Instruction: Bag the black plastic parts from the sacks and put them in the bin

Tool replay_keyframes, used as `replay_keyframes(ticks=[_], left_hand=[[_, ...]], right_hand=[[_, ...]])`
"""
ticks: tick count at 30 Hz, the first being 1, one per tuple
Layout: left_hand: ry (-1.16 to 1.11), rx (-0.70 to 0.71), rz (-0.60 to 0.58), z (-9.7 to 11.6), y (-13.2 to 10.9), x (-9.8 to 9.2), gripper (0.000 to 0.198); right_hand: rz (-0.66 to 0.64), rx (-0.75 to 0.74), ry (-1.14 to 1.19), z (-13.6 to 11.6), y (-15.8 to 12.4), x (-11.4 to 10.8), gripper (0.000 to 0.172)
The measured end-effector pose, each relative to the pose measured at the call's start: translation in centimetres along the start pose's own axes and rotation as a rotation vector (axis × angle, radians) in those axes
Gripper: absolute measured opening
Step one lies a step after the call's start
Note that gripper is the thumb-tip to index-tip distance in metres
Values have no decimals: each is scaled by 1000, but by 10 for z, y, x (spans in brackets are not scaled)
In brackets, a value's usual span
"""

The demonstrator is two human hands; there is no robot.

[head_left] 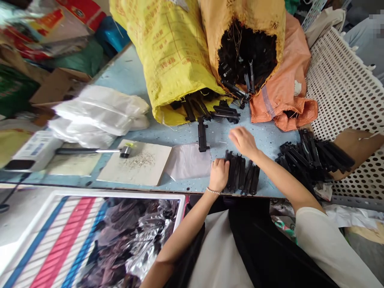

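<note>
My left hand (219, 175), with a beaded bracelet at its wrist, is closed against the left end of a row of black plastic parts (241, 173) at the table's front edge. The long, narrow parts stand side by side. Just above the row is my right hand (243, 141), its fingers curled in; whether anything is in them is hidden. One single black part (202, 135) lies left of that hand. Below it, a clear plastic bag (189, 161) lies flat on the blue table (120, 80).
A yellow sack (177, 52) and an orange-yellow sack (246, 16) spill black parts. At right, a black pile (312, 156) lies by a white perforated basket (351, 84). A hammer (125, 151) rests on a board (144, 172). Plastic bags fill a crate (180, 204) at lower left.
</note>
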State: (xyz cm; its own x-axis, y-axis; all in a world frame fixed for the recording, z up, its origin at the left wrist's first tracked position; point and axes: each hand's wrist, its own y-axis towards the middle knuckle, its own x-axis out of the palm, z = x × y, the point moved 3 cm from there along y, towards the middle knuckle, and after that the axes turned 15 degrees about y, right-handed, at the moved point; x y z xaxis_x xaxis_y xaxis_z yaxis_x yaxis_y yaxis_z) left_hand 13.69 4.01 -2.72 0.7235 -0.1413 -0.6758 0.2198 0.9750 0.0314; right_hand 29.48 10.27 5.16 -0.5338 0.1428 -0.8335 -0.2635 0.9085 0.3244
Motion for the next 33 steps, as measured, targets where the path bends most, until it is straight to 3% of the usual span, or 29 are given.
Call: replay_keyframes(ticks=[2,4,6,8,10,12,15,17,19,23,27,31,33], left_hand=[[153,106,76,2,-6,12,14],[185,155,120,2,-11,16,29],[119,167,126,-1,-12,12,37],[-31,128,100,-3,-9,-1,36],[-278,29,50,-1,-1,-17,37],[-643,-109,-8,9,11,-33,46],[-1157,-311,-83,34,25,-50,59],[-1273,-381,-134,49,24,-56,59],[-1225,-358,-197,60,14,-59,55],[-1046,-237,-380,71,-22,-58,52],[-1010,-216,-540,77,-45,-59,49],[-967,-245,-427,71,-40,-65,47],[-986,-300,-343,64,-33,-70,47]], right_hand=[[115,116,-97,33,43,1,39],[83,224,-131,61,75,7,46],[27,313,-126,79,90,10,50],[50,344,-101,80,85,7,50],[154,280,-74,64,60,-1,52],[244,129,-63,32,21,-7,52],[232,-168,-90,-27,-46,-11,44],[154,-456,-5,-62,-81,-15,41],[133,-563,127,-79,-97,-24,44],[297,-326,165,-64,-81,-49,41],[269,-285,170,-56,-63,-49,35],[202,19,538,-70,-63,-38,38],[111,82,629,-81,-70,-32,41]])
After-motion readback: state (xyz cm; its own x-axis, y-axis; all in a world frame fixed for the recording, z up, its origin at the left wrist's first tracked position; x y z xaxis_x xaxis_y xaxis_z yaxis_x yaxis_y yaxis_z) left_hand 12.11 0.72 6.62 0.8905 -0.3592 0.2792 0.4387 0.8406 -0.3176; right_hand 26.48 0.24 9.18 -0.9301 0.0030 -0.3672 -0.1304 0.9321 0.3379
